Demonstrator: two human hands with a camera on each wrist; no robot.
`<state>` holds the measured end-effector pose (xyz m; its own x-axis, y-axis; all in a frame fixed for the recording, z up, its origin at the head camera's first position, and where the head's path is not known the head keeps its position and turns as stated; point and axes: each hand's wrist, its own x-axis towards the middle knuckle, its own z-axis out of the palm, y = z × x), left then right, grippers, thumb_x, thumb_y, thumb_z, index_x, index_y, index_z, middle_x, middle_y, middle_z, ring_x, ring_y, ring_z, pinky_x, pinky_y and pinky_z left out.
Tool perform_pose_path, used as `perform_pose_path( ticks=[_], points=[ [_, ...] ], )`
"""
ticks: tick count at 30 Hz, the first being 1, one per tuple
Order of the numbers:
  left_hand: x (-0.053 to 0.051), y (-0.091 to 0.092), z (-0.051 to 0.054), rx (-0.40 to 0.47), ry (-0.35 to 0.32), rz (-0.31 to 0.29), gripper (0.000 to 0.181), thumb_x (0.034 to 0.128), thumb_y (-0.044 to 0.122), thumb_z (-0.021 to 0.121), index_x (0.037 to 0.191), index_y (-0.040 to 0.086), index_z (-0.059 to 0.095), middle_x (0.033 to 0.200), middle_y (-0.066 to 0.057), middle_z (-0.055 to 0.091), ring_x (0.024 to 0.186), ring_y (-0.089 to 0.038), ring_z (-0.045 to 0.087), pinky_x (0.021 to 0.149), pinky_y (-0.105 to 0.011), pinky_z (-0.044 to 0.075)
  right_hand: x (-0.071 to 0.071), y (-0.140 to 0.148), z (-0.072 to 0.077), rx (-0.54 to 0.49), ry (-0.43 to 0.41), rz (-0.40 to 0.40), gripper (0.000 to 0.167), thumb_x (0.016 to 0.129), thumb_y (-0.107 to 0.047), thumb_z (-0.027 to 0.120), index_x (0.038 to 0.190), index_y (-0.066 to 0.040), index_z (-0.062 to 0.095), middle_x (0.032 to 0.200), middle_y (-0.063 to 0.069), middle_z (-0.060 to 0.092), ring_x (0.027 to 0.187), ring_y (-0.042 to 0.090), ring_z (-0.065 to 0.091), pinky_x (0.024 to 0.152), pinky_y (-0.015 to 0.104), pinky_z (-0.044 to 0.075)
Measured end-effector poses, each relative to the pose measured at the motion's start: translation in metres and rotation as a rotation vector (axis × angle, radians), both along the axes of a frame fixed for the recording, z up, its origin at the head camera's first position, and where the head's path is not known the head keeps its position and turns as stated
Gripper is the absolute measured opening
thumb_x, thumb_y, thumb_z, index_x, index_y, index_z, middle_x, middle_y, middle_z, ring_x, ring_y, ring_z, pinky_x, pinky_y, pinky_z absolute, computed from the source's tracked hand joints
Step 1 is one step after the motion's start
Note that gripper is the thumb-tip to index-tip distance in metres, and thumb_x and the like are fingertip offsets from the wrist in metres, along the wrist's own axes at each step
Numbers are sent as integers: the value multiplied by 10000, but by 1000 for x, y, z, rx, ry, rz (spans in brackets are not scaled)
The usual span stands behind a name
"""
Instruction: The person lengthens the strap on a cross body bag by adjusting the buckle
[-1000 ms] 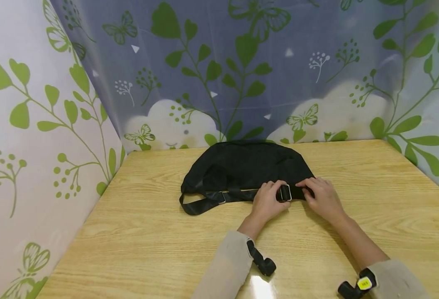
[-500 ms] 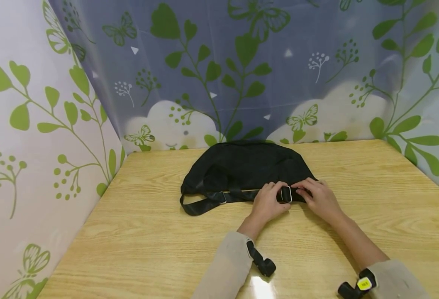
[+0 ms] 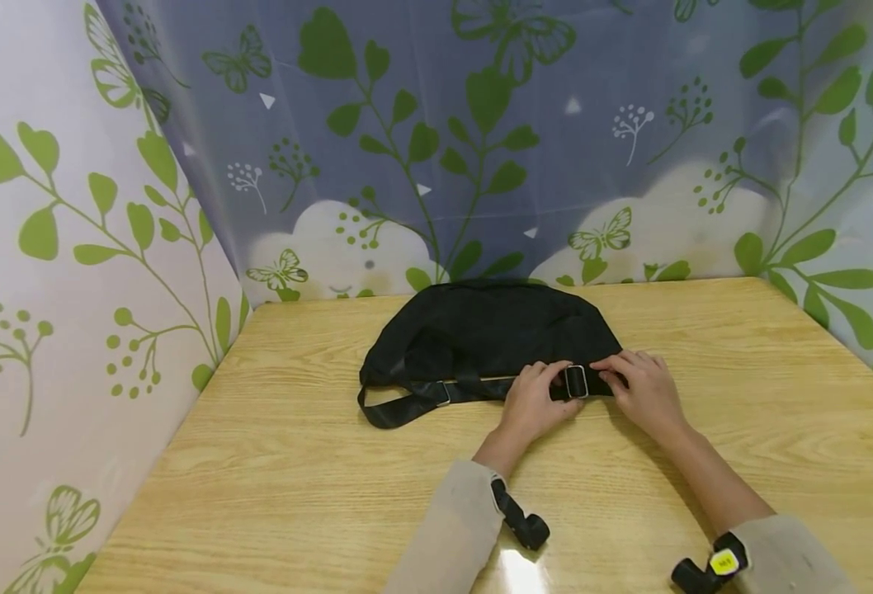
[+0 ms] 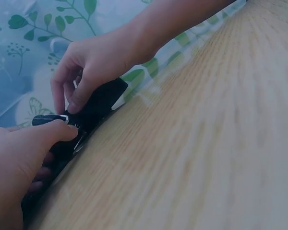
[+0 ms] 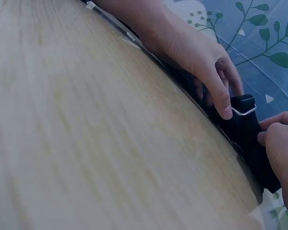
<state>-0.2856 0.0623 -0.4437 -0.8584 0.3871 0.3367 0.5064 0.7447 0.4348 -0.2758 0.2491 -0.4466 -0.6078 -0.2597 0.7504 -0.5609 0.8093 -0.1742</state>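
Observation:
A black fabric bag (image 3: 503, 326), rounded at the top, lies flat near the back of the table. Along its front edge runs a black strap (image 3: 407, 407) that makes a loop at the left. My left hand (image 3: 533, 400) grips the strap just left of a silver slide buckle (image 3: 577, 382), thumb in front and fingers behind. In the right wrist view, a fold of strap stands up through the buckle (image 5: 245, 112) beside the left thumb. To the buckle's right, my right hand (image 3: 648, 392) pinches the strap between thumb and fingers; the right fingertips (image 4: 73, 106) are close to the buckle.
The bag lies on a wood-grain table (image 3: 295, 495). A second metal ring (image 3: 444, 393) sits on the strap at the left. Behind the bag hangs a blue cloth (image 3: 407, 148) with green leaves, and a pale patterned cloth (image 3: 73, 330) stands at the left.
The right hand moved slightly left toward the buckle, then back right. The buckle has shifted a little to the right. The left hand has stayed nearly in place, and the bag has not moved.

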Motion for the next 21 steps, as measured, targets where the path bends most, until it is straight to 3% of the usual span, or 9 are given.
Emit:
perform_pose_path(
  ticks=[4, 7, 10, 14, 18, 21],
  points=[
    [-1, 0, -2, 26, -5, 5, 521, 767, 388, 735, 1223, 178, 597, 993, 40, 516, 888, -94, 472, 754, -183, 401, 1, 0, 0, 13, -37, 7, 218, 732, 24, 685, 932, -64, 680, 879, 85, 616, 804, 302, 533, 747, 457, 360],
    [-2, -1, -4, 32, 30, 8, 494, 779, 345, 736, 1222, 170, 605, 1059, 13, 510, 948, -113, 463, 800, -187, 398, 1, -1, 1, 29, -44, 56, 284, 752, -46, 679, 1035, -57, 653, 974, 110, 614, 894, 330, 539, 805, 481, 355],
    [-2, -1, -5, 6, 73, 12, 472, 798, 331, 720, 1230, 182, 603, 1106, 10, 514, 986, -124, 459, 833, -200, 384, 2, -3, 3, 59, -42, 109, 398, 770, -207, 715, 1124, -52, 617, 1048, 122, 611, 950, 324, 540, 826, 483, 350],
    [-2, -1, -6, -41, 116, 19, 464, 807, 326, 711, 1239, 197, 596, 1125, 26, 542, 987, -125, 481, 824, -217, 369, 2, -4, 2, 133, -42, 127, 599, 705, -365, 764, 1183, -51, 587, 1069, 128, 609, 956, 308, 539, 828, 476, 351],
    [-2, -1, -5, -39, 113, 24, 459, 811, 318, 708, 1242, 212, 590, 1116, 33, 550, 973, -128, 492, 801, -229, 366, 1, -3, 1, 174, -44, 116, 632, 646, -321, 803, 1177, -53, 590, 1053, 130, 612, 940, 307, 538, 831, 470, 351],
    [-2, 0, -5, 32, 77, 36, 367, 844, 258, 673, 1201, 209, 604, 1083, 37, 548, 959, -128, 495, 807, -233, 374, 0, -3, 1, 163, -42, 114, 609, 638, -275, 809, 1161, -49, 595, 1047, 127, 613, 930, 305, 540, 823, 469, 354]
  ],
)
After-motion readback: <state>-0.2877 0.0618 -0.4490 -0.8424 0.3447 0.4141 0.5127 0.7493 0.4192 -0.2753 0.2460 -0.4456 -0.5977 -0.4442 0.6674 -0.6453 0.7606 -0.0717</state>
